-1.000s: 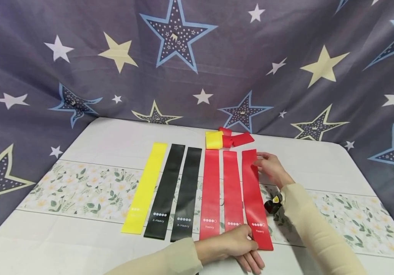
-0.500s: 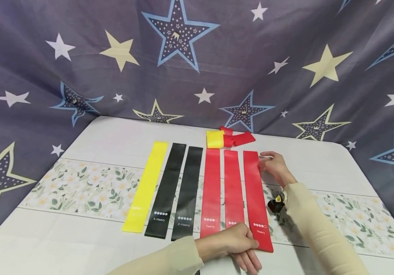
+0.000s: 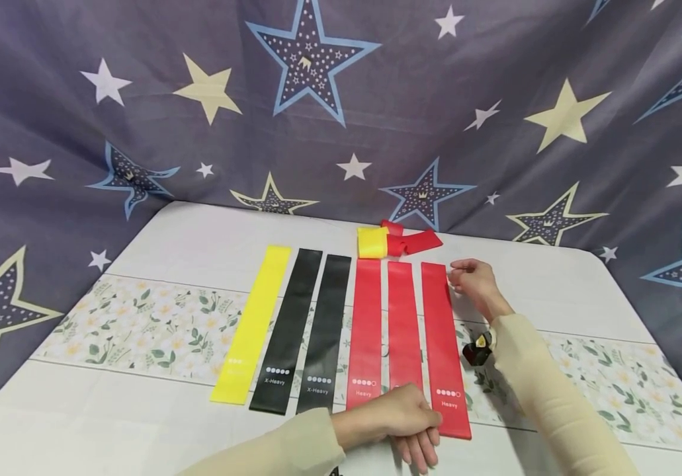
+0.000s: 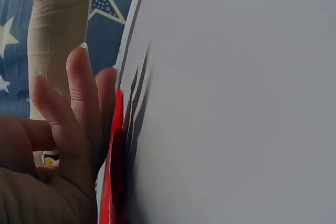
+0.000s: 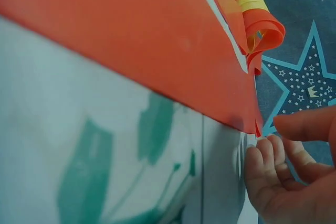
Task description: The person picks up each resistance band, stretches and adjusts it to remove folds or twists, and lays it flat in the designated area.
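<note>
Three red resistance bands lie flat side by side, marked "Heavy". My right hand (image 3: 476,284) hovers by the far right corner of the rightmost red band (image 3: 444,344); its fingers are loosely bent and grip nothing, as the right wrist view also shows. Across the near end of the middle red band (image 3: 403,311) lies my left hand (image 3: 406,426), hiding that end. Its thumb is at the left edge of the rightmost band, and the other fingers extend loosely. To the left are two black bands marked "X-Heavy", the nearer black band (image 3: 325,324) and the other black band (image 3: 287,330).
A yellow band (image 3: 251,324) lies at the row's left end. Behind the red bands sits a knotted or rolled bundle of yellow and red bands (image 3: 397,241). The white table (image 3: 108,416) has a floral strip, and a starry cloth (image 3: 341,99) hangs behind it.
The rightmost red band has flattened and straightened. My right hand has let go of its far end and moved slightly right. My left hand has shifted a little left.
</note>
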`<state>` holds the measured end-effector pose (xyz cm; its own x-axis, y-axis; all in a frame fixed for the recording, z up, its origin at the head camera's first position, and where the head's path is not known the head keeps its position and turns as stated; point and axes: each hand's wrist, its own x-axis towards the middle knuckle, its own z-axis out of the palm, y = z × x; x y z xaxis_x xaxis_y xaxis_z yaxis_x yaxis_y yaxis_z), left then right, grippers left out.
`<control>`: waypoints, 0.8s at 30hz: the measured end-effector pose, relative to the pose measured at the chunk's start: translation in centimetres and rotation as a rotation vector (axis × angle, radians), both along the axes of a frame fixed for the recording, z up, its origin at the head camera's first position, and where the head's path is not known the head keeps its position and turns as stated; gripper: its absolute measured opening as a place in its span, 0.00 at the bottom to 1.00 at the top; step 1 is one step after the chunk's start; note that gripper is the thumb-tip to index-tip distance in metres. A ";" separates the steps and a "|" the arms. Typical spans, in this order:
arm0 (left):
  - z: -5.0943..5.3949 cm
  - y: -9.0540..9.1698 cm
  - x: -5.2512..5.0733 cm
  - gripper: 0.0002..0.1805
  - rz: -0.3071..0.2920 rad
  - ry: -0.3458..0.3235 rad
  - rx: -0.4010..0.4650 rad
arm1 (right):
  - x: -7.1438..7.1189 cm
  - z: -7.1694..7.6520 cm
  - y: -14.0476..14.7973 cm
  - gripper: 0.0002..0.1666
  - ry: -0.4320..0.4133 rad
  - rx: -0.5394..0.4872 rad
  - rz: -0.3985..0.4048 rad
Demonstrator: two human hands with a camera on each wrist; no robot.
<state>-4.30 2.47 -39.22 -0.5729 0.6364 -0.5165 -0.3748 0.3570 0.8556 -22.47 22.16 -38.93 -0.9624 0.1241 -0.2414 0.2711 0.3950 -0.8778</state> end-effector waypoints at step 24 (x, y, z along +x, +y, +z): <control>0.7 -3.3 -7.6 0.07 0.433 0.235 -0.030 | -1.9 0.9 -5.9 0.24 -0.014 -0.074 0.070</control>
<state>-11.90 -0.86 -38.51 -0.8846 0.3010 -0.3562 -0.2924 0.2370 0.9265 -24.39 16.27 -38.08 -0.9646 0.0384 -0.2608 0.2576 0.3475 -0.9016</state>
